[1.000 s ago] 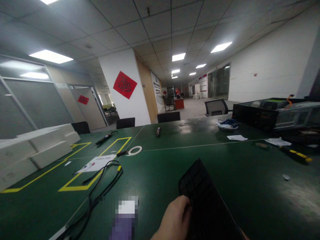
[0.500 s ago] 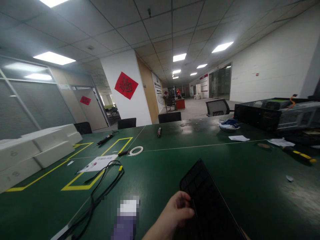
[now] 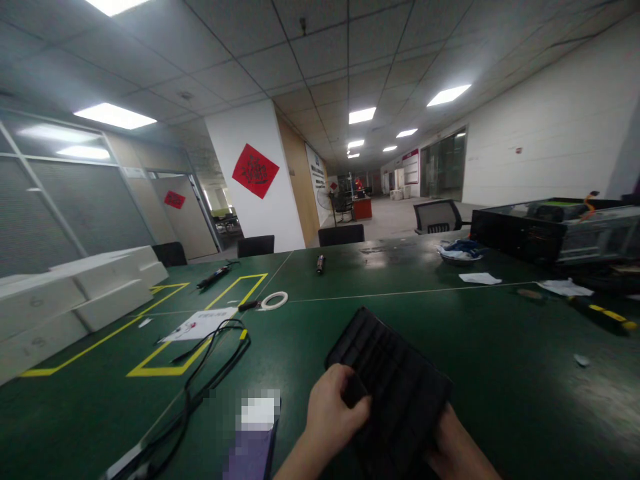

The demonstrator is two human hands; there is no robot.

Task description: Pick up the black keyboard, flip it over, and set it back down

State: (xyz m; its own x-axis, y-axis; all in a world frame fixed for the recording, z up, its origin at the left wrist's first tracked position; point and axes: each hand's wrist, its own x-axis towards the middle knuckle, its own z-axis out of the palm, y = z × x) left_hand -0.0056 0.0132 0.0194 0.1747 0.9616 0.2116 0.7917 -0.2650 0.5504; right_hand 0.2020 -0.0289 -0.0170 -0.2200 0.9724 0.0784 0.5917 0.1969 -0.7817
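Note:
A flat black ribbed panel (image 3: 387, 373) is held just above the green table (image 3: 500, 347) near its front edge. My left hand (image 3: 333, 413) grips the panel's left edge, thumb on top and fingers curled round it. At the panel's near right corner my right hand (image 3: 453, 447) comes in from the bottom of the view, its fingers closed against the edge. The panel's far end points away from me, tilted a little to the left.
Black cables (image 3: 210, 367) and a yellow taped outline (image 3: 200, 320) lie to the left, with white foam blocks (image 3: 75, 300) beyond. A white tape ring (image 3: 274, 300), an open computer case (image 3: 555, 230), a screwdriver (image 3: 600, 312) and paper scraps lie farther off. Chairs stand behind the table.
The panel has swung round and lifted, its far end now pointing more to the left. My right hand has come into view on its near corner. My left hand has tightened its grip.

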